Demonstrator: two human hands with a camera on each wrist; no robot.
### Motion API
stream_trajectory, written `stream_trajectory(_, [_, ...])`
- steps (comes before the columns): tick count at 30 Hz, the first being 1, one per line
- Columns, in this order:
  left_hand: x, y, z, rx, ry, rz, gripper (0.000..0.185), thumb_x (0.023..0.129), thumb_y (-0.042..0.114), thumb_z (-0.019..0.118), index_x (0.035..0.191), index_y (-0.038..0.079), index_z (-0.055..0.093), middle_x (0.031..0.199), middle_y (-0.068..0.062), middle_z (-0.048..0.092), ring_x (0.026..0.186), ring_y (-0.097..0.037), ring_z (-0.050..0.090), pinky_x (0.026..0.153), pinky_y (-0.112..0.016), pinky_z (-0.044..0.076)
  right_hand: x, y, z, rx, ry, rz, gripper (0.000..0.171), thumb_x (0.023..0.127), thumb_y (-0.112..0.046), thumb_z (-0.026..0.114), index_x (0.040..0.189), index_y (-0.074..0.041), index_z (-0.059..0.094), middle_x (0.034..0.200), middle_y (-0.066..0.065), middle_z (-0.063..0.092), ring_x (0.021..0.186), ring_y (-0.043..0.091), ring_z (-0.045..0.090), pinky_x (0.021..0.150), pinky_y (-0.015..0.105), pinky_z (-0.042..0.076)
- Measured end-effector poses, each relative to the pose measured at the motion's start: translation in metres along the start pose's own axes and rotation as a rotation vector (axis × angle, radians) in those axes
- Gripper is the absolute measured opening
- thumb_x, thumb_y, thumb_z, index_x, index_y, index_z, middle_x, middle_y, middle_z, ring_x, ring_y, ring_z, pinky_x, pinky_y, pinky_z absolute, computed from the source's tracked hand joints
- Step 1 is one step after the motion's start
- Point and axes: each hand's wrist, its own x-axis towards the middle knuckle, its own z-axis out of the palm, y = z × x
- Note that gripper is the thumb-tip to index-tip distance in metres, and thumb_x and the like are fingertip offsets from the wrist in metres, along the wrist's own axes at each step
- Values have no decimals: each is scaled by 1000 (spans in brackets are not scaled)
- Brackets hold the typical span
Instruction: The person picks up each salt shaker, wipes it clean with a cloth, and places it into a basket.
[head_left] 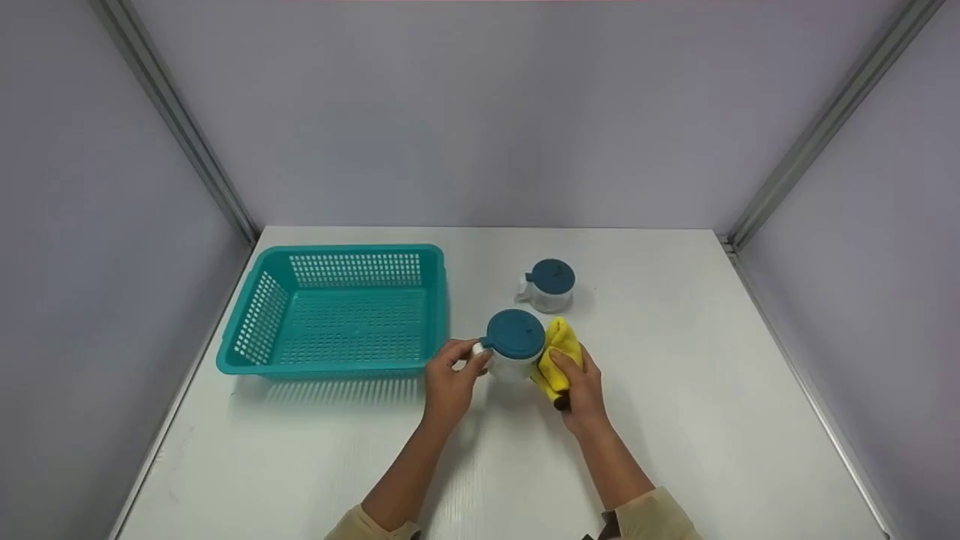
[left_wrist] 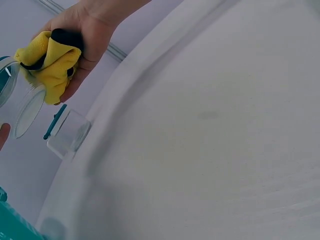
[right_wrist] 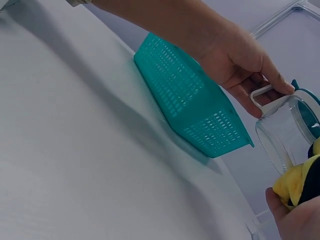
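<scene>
My left hand (head_left: 450, 384) pinches the white handle of a clear glass jar with a blue lid (head_left: 515, 335), holding it above the table. My right hand (head_left: 588, 391) grips a yellow cloth (head_left: 561, 352) with dark edging and presses it against the jar's right side. In the right wrist view the jar (right_wrist: 276, 137) is tilted, its handle between the left thumb and fingers, with the cloth (right_wrist: 295, 186) at its lower side. Only part of the jar's base shows in the left wrist view. Just behind stands a second blue-lidded glass jar (head_left: 553, 279), upright, its handle to the left.
A teal plastic basket (head_left: 330, 369) with perforated sides sits on the left of the white table (head_left: 675, 420), close to my left hand. Pale panels (head_left: 480, 112) rise behind and on both sides.
</scene>
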Motion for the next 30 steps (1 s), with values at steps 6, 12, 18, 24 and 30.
stream_trajectory(6, [0,-4,0,-7,-31,-43,18,89,15,73,106,9,73,98,-8,65,94,-20,64,75,-32,62,3,5,-5,68,-47,22,58,90,-40,69,138,-19,45,120,7,51,107,21,55,89,31,55])
stream_trajectory(12, [0,-7,0,15,-45,-106,22,89,24,74,107,12,72,98,-7,65,95,-21,64,74,-31,62,1,9,-8,75,-51,55,61,90,-40,69,140,-19,42,123,7,50,109,21,54,91,34,55])
stream_trajectory(18, [3,-5,1,23,-38,-128,25,87,27,76,107,13,73,98,-7,66,95,-23,64,73,-31,62,1,8,-6,80,-56,18,62,90,-37,70,141,-18,42,123,8,51,107,21,55,90,34,56])
stream_trajectory(24, [3,-5,1,22,-35,-140,25,86,24,77,108,13,73,97,-7,67,94,-22,63,74,-30,62,0,10,-6,42,-28,10,68,89,-36,72,146,-20,38,128,9,49,110,22,55,93,33,55])
stream_trajectory(30, [4,7,3,20,-41,-166,26,86,14,76,111,7,72,97,-10,66,93,-21,63,75,-33,62,-1,11,-7,26,13,-14,72,88,-31,73,149,-22,36,131,9,47,112,23,53,92,30,55])
